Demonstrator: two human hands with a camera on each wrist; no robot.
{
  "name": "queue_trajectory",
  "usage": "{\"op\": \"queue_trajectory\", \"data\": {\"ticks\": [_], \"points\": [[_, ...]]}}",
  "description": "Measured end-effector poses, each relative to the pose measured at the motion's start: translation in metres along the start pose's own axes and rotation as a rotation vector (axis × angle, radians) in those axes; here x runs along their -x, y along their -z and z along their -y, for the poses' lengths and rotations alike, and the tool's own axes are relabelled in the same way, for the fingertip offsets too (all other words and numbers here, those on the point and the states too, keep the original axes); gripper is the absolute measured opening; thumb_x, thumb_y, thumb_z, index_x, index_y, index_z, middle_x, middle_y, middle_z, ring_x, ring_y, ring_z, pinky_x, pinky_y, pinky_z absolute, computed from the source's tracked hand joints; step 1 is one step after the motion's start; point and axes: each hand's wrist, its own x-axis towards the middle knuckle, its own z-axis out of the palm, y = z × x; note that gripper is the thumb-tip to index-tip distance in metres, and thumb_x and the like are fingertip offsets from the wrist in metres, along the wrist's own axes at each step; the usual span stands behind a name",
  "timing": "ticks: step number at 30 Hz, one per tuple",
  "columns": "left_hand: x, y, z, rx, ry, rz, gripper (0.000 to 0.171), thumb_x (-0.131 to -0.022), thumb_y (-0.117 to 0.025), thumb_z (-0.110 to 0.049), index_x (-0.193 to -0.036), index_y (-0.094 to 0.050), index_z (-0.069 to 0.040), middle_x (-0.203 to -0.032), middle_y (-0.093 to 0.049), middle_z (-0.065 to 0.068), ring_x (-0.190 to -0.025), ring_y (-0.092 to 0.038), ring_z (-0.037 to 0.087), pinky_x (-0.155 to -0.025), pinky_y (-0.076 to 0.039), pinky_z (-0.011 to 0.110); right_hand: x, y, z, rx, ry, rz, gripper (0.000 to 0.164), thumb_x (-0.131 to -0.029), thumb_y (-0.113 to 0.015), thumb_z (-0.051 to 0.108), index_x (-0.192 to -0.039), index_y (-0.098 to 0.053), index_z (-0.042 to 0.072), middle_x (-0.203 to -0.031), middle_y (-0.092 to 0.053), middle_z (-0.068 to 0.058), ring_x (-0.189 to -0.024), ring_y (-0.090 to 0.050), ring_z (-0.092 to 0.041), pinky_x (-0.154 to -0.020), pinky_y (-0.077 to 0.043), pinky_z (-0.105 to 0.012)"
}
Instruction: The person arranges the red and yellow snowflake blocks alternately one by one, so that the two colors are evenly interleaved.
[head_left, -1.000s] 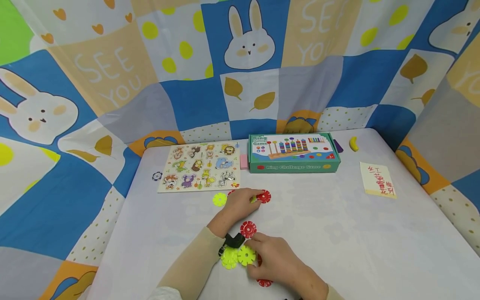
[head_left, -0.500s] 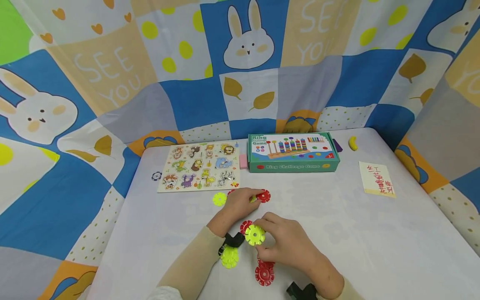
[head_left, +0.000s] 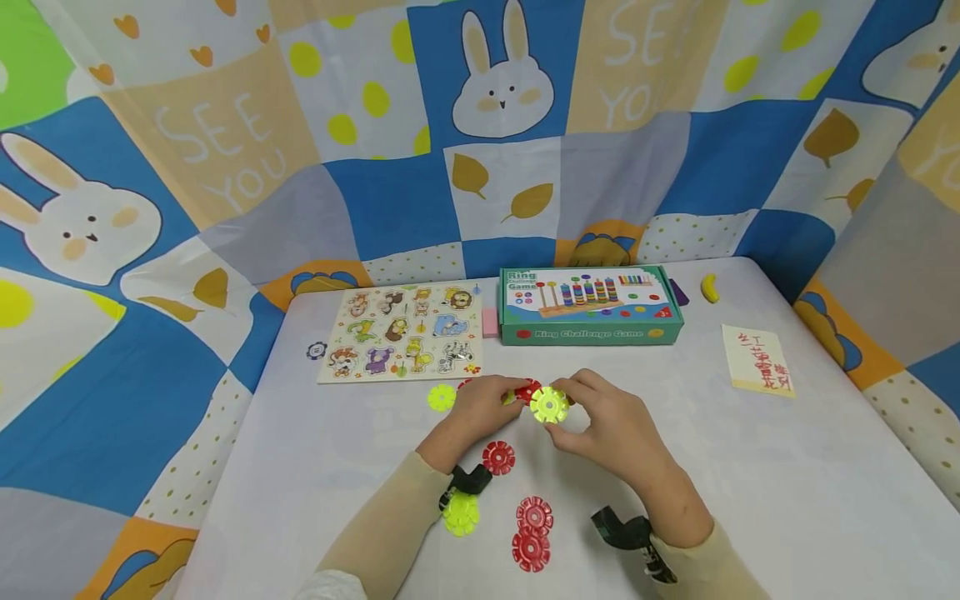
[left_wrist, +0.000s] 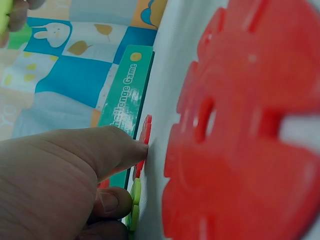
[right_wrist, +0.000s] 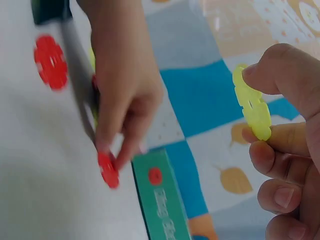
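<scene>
My right hand (head_left: 615, 421) pinches a yellow-green snowflake building disc (head_left: 549, 405) between thumb and fingers, raised above the table in the right wrist view. My left hand (head_left: 480, 410) rests low on the table, its thumb and finger at the edges of a red snowflake disc (right_wrist: 108, 170). A yellow-green disc (left_wrist: 135, 197) lies beside that red one, partly hidden by the left fingers. Another yellow-green disc (head_left: 442, 397) shows left of the left hand, and a sliver of red peeks out between them. A red disc (head_left: 498, 457) lies near the left wrist.
Two red discs (head_left: 531, 552) overlap nearer the front, and a yellow-green disc (head_left: 461, 514) lies by the left sleeve. Behind are an animal puzzle board (head_left: 405, 333), a green game box (head_left: 591, 308), a pink block (head_left: 490, 323), a toy banana (head_left: 709, 288) and a paper note (head_left: 757, 360).
My right hand has lifted a yellow-green disc from the front group and carried it forward, up beside the left hand. The red discs beneath are uncovered. The left hand has stayed in place.
</scene>
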Motion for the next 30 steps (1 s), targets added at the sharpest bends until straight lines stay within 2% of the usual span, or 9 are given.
{"op": "queue_trajectory", "data": {"ticks": [4, 9, 15, 23, 30], "points": [[-0.001, -0.001, 0.0, -0.01, 0.005, 0.012, 0.04, -0.089, -0.061, -0.038, -0.128, -0.058, -0.037, -0.121, -0.061, -0.011, -0.096, -0.055, 0.007, -0.079, -0.046, 0.03, -0.007, 0.002, -0.014, 0.041, -0.034, -0.005, 0.047, -0.07, -0.079, 0.043, -0.106, -0.068, 0.016, -0.089, -0.056, 0.008, -0.073, -0.054, -0.004, -0.054, -0.045, -0.022], [-0.001, 0.0, -0.001, -0.003, 0.0, 0.012, 0.04, -0.088, -0.061, -0.038, -0.128, -0.058, -0.037, -0.118, -0.062, -0.011, -0.084, -0.051, 0.008, -0.071, -0.043, 0.028, -0.015, -0.002, -0.033, 0.069, -0.07, 0.012, 0.048, -0.07, -0.08, 0.043, -0.106, -0.069, 0.013, -0.088, -0.059, 0.004, -0.072, -0.054, -0.009, -0.056, -0.046, -0.026], [-0.001, 0.002, -0.001, -0.001, -0.017, 0.007, 0.04, -0.089, -0.061, -0.036, -0.129, -0.058, -0.036, -0.116, -0.062, -0.01, -0.083, -0.051, 0.008, -0.07, -0.042, 0.027, -0.019, -0.011, -0.051, 0.078, -0.125, 0.075, 0.051, -0.072, -0.077, 0.047, -0.108, -0.069, 0.012, -0.088, -0.059, 0.001, -0.07, -0.052, -0.012, -0.057, -0.045, -0.028], [-0.001, 0.002, 0.001, -0.011, -0.014, 0.017, 0.04, -0.089, -0.061, -0.036, -0.129, -0.058, -0.036, -0.117, -0.062, -0.011, -0.085, -0.051, 0.008, -0.074, -0.044, 0.028, -0.021, -0.033, -0.068, 0.059, -0.246, 0.213, 0.052, -0.073, -0.078, 0.045, -0.112, -0.068, 0.012, -0.089, -0.058, 0.0, -0.073, -0.051, -0.015, -0.062, -0.046, -0.031], [0.0, 0.001, 0.002, 0.007, -0.01, 0.028, 0.04, -0.089, -0.061, -0.036, -0.129, -0.057, -0.036, -0.117, -0.061, -0.012, -0.084, -0.051, 0.008, -0.073, -0.043, 0.028, -0.02, -0.053, -0.08, 0.049, -0.281, 0.288, 0.053, -0.073, -0.077, 0.044, -0.114, -0.068, 0.01, -0.088, -0.057, 0.002, -0.076, -0.05, -0.015, -0.068, -0.047, -0.033]]}}
